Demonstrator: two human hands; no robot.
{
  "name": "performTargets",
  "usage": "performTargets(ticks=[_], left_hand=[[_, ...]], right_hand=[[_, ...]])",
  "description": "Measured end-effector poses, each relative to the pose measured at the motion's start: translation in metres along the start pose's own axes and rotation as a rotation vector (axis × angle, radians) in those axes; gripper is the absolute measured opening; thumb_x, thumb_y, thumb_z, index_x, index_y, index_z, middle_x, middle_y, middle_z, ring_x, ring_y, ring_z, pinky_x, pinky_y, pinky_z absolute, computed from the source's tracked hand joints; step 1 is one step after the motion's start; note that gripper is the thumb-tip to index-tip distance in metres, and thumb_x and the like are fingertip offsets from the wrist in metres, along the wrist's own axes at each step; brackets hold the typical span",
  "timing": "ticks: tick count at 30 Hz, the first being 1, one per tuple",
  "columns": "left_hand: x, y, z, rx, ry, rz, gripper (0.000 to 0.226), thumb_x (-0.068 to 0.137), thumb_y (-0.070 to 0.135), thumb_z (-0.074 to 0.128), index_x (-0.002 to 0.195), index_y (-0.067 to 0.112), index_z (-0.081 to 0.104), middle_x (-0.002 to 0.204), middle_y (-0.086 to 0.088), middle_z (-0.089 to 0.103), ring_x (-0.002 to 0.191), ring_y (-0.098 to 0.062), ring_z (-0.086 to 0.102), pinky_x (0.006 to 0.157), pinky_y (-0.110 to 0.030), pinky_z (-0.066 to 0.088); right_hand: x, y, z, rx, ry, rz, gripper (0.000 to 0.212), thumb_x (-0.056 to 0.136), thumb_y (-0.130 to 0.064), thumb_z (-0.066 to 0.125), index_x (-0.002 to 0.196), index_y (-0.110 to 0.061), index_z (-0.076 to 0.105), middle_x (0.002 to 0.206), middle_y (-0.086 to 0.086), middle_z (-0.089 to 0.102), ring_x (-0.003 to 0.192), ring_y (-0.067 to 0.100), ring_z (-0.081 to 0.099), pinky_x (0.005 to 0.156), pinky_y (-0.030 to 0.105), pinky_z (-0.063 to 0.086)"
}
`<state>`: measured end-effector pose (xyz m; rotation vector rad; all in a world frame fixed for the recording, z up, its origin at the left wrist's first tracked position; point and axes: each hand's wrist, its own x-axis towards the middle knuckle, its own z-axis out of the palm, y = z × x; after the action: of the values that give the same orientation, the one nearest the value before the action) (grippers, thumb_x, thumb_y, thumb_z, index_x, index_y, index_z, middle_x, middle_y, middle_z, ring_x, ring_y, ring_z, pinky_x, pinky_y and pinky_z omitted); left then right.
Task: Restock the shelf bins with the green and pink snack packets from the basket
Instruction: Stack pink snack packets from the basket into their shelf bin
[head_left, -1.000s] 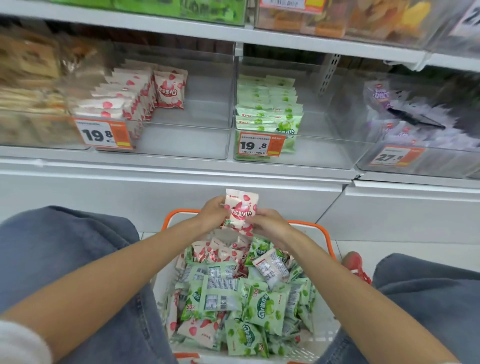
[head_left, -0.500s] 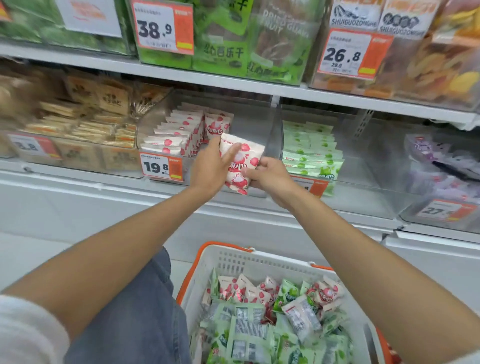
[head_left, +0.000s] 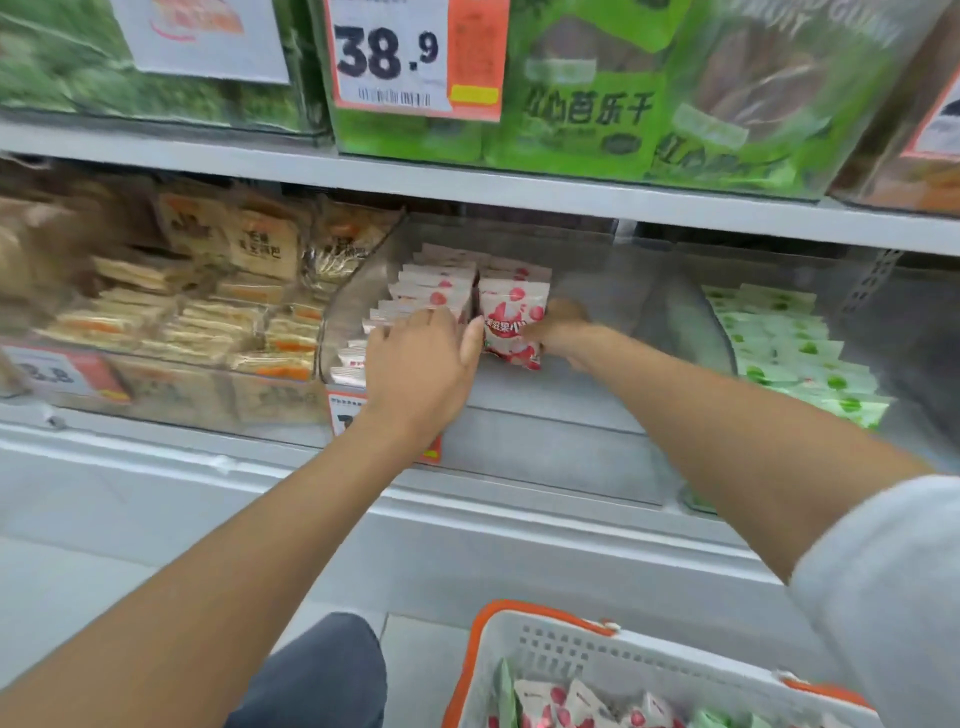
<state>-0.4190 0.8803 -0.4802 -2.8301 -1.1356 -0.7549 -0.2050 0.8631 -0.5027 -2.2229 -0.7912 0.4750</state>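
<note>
Both my hands reach into the clear shelf bin (head_left: 550, 400). My right hand (head_left: 558, 332) grips a pink-and-white snack packet (head_left: 511, 322) from its right side and holds it upright in front of a short second row. My left hand (head_left: 421, 358) lies with straight fingers on the left row of pink packets (head_left: 431, 286), its thumb against the held packet. Green packets (head_left: 795, 353) fill the neighbouring bin to the right. The white basket with an orange rim (head_left: 498, 618) stands below, with pink and green packets showing at the bottom edge.
A bin of brown-wrapped sandwich snacks (head_left: 208, 312) sits to the left. The shelf above (head_left: 519, 195) carries big green bags (head_left: 582, 114) and a 38.9 price tag (head_left: 410, 52) and hangs low over the bins. My knee (head_left: 322, 670) is beside the basket.
Both hands carried the pink packet up from the basket and into the bin; it now stands at the second row. My left hand has shifted onto the left row.
</note>
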Motion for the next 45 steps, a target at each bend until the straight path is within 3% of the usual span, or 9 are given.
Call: performTargets(ticks=[6, 12, 17, 21, 29, 33, 35, 41, 45], left_hand=[[-0.007, -0.004, 0.002, -0.013, 0.025, 0.015, 0.068, 0.091, 0.055, 0.007, 0.100, 0.017, 0.063, 0.097, -0.004, 0.068, 0.095, -0.029, 0.061, 0.086, -0.042, 0.038], [-0.007, -0.004, 0.002, -0.017, 0.006, -0.001, 0.060, 0.094, 0.053, 0.014, 0.101, 0.018, 0.063, 0.098, -0.003, 0.068, 0.098, -0.027, 0.060, 0.088, -0.041, 0.037], [-0.008, -0.004, 0.004, -0.034, -0.013, -0.010, 0.051, 0.100, 0.049, 0.023, 0.104, 0.019, 0.063, 0.102, -0.002, 0.068, 0.101, -0.026, 0.059, 0.090, -0.041, 0.036], [-0.008, -0.003, 0.005, -0.024, 0.003, -0.012, 0.051, 0.100, 0.049, 0.022, 0.105, 0.020, 0.063, 0.102, -0.001, 0.068, 0.100, -0.025, 0.059, 0.089, -0.040, 0.036], [-0.006, 0.000, 0.001, -0.020, 0.020, -0.025, 0.044, 0.101, 0.046, 0.033, 0.107, 0.016, 0.064, 0.104, -0.005, 0.068, 0.102, -0.027, 0.059, 0.090, -0.041, 0.037], [-0.014, 0.017, -0.020, 0.014, 0.060, 0.056, 0.034, 0.101, 0.034, 0.040, 0.105, 0.012, 0.066, 0.106, -0.007, 0.065, 0.103, -0.028, 0.053, 0.087, -0.041, 0.038], [-0.029, 0.039, -0.037, -0.020, 0.049, 0.162, 0.029, 0.101, 0.028, 0.041, 0.099, 0.011, 0.065, 0.100, -0.009, 0.063, 0.097, -0.029, 0.053, 0.080, -0.041, 0.039], [-0.109, 0.098, -0.042, -0.177, -0.217, 0.130, 0.018, 0.094, 0.024, 0.045, 0.088, 0.017, 0.060, 0.093, -0.006, 0.065, 0.087, -0.030, 0.061, 0.065, -0.034, 0.040], [-0.178, 0.101, 0.004, -0.209, -0.650, 0.072, 0.015, 0.090, 0.021, 0.048, 0.078, 0.021, 0.058, 0.089, -0.003, 0.064, 0.084, -0.027, 0.058, 0.071, -0.032, 0.046]], right_hand=[[0.015, 0.005, 0.023, -0.098, 0.046, -0.014, 0.070, 0.074, -0.033, 0.080, 0.135, -0.015, 0.052, 0.137, 0.002, 0.056, 0.122, 0.023, 0.055, 0.084, 0.021, 0.041], [0.021, -0.003, 0.036, -0.121, 0.082, -0.062, 0.058, 0.079, -0.040, 0.074, 0.129, -0.017, 0.057, 0.131, 0.004, 0.060, 0.116, 0.025, 0.059, 0.079, 0.023, 0.041], [0.025, -0.002, 0.038, -0.011, 0.172, -0.008, 0.070, 0.070, -0.027, 0.083, 0.131, -0.012, 0.052, 0.129, 0.010, 0.056, 0.116, 0.027, 0.058, 0.095, 0.031, 0.050], [0.026, 0.001, 0.036, -0.018, 0.086, -0.107, 0.060, 0.076, -0.019, 0.080, 0.130, -0.013, 0.055, 0.127, 0.004, 0.062, 0.117, 0.023, 0.059, 0.083, 0.020, 0.044], [-0.013, 0.009, 0.000, 0.016, 0.074, -0.004, 0.058, 0.077, -0.024, 0.080, 0.126, -0.010, 0.053, 0.125, 0.007, 0.060, 0.113, 0.025, 0.059, 0.087, 0.027, 0.048], [-0.083, 0.012, -0.047, -0.174, 0.143, -0.238, 0.051, 0.087, -0.025, 0.068, 0.130, -0.002, 0.053, 0.129, 0.014, 0.057, 0.120, 0.029, 0.053, 0.093, 0.027, 0.041], [-0.117, 0.019, -0.064, -0.212, 0.185, -0.376, 0.035, 0.084, -0.020, 0.068, 0.116, -0.004, 0.063, 0.113, 0.014, 0.065, 0.106, 0.029, 0.059, 0.092, 0.030, 0.045], [-0.227, 0.078, -0.071, -0.183, 0.225, -0.623, 0.009, 0.074, -0.007, 0.064, 0.077, -0.015, 0.066, 0.071, -0.006, 0.056, 0.065, 0.013, 0.053, 0.066, 0.031, 0.047], [-0.287, 0.183, -0.049, -0.193, -0.131, -0.287, 0.009, 0.079, -0.012, 0.066, 0.086, -0.016, 0.067, 0.079, -0.004, 0.062, 0.074, 0.015, 0.056, 0.071, 0.029, 0.046]])
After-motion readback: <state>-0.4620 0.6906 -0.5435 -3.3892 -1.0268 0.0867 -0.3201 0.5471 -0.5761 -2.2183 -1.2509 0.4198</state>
